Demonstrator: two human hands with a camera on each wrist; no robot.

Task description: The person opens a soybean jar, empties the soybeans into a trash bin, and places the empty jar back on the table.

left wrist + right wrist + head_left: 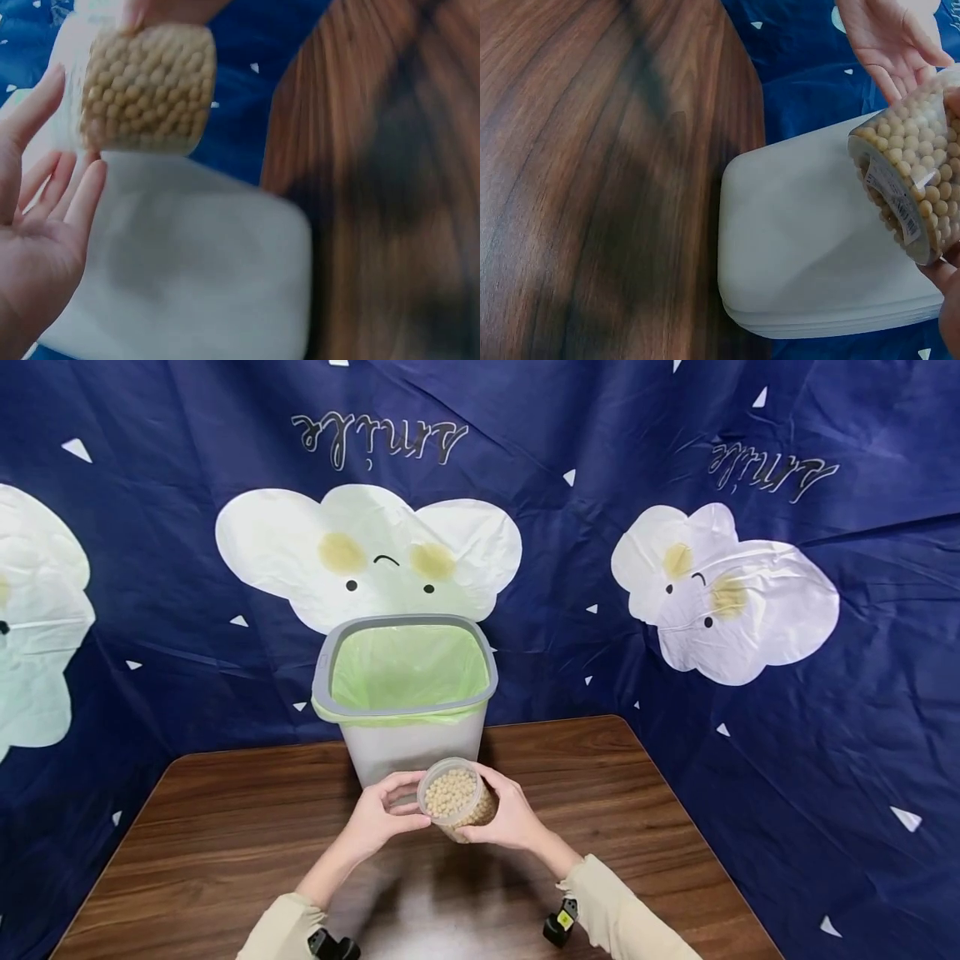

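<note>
A clear plastic jar point(480, 814) full of round beige beans point(450, 791) is tilted in the air in front of the bin. My right hand point(510, 814) grips it around the side, thumb toward me and fingers behind. My left hand point(382, 812) is at the jar's rim, fingers loosely spread and thumb right by the edge. The left wrist view shows the left palm point(41, 240) turned up, with the jar's mouth end above the fingertips. A printed label point(896, 199) shows on the jar's base in the right wrist view.
A white bin point(412, 747) with a grey rim and a green liner point(408, 668) stands upright at the back of the brown wooden table point(225, 852). Behind and beside it hangs a dark blue cloth point(570, 577) with white clouds.
</note>
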